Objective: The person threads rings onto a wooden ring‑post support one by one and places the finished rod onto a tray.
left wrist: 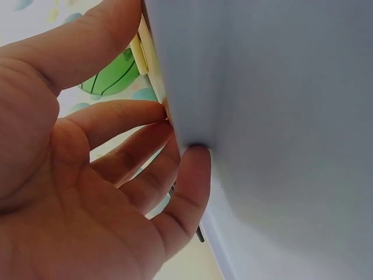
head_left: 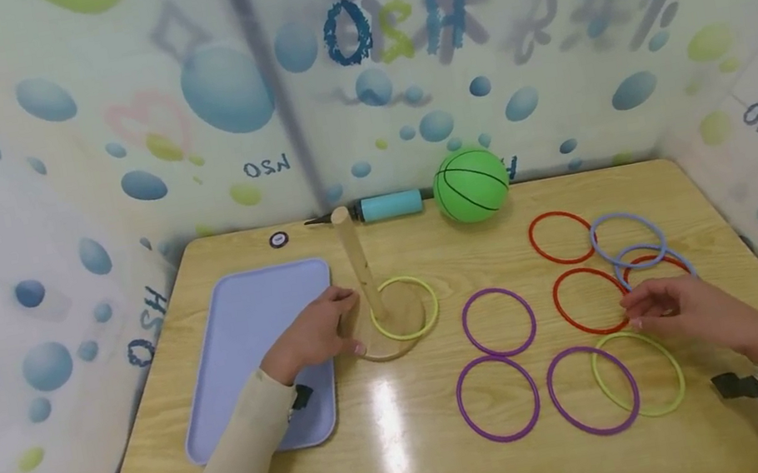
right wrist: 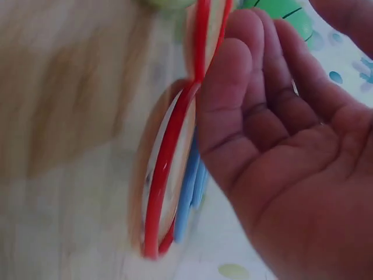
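Observation:
My left hand [head_left: 315, 330] grips the left edge of a round wooden base with an upright peg [head_left: 357, 261], thumb toward the front and fingers behind. A yellow-green ring [head_left: 435, 307] lies on that base and appears to loop round the peg's foot. On the right, my right hand [head_left: 689, 309] hovers by the rings with loosely bent fingers and nothing visibly held. Its fingertips are close to the edge of a red ring [head_left: 557, 305]. In the right wrist view, a red ring [right wrist: 168, 169] and blue rings [right wrist: 187, 186] appear beside the fingers.
Purple rings [head_left: 464, 312] and another yellow-green ring [head_left: 680, 378] lie nearer the front. Two blue rings [head_left: 659, 225] overlap a red one. A blue tray [head_left: 254, 326] sits left of the base. Behind stand a green ball [head_left: 471, 185] and a blue pump [head_left: 391, 205].

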`<state>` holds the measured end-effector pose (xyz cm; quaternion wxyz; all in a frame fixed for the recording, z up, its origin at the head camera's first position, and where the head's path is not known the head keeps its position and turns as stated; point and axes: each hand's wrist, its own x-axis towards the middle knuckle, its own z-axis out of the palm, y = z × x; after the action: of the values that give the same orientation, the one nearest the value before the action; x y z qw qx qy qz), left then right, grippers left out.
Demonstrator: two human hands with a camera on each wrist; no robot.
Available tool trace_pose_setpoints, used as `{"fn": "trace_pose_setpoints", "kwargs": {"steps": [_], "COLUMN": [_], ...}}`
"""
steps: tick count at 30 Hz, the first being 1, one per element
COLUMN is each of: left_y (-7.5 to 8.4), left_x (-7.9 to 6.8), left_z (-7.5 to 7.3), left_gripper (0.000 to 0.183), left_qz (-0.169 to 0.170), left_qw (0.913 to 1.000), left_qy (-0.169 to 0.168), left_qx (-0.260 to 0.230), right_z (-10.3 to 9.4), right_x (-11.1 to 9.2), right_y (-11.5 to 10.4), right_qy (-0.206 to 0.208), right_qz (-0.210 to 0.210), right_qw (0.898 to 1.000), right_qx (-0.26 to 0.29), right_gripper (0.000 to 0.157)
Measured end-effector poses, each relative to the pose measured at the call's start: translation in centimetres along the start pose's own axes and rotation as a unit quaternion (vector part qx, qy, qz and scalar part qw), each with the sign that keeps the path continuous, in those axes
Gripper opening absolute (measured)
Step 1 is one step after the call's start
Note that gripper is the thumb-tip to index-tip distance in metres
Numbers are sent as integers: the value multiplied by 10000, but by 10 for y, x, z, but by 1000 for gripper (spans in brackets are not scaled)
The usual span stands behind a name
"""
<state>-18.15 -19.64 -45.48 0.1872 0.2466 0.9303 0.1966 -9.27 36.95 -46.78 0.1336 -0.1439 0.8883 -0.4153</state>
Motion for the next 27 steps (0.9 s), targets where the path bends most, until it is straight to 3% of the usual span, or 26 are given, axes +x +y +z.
{"fn": "trace_pose_setpoints", "kwargs": {"steps": [7, 11, 20, 27], "left_y": [-1, -1, 0, 0], "left_x": [-2, -2, -3, -1], "left_z": [0, 0, 0, 0], "left_gripper": [93, 93, 93, 93], "left_qz": [15, 16, -102, -129], "left_qw": [10000, 10000, 9999, 9998], "left_qy": [15, 19, -35, -74], "left_qx": [-15, -66, -110, -119], "right_z": [6, 10, 11, 4], "right_x": [-8, -8, -5, -8], "right_y": [8, 7, 4, 6], "right_qy": [-462, -366, -91, 303], "right_qz": [-66, -25, -353, -698], "right_qw": [9981, 9968, 9909, 9815], "right_qx": [-395, -706, -1298, -1758], "right_gripper": [17, 16, 11, 20]}}
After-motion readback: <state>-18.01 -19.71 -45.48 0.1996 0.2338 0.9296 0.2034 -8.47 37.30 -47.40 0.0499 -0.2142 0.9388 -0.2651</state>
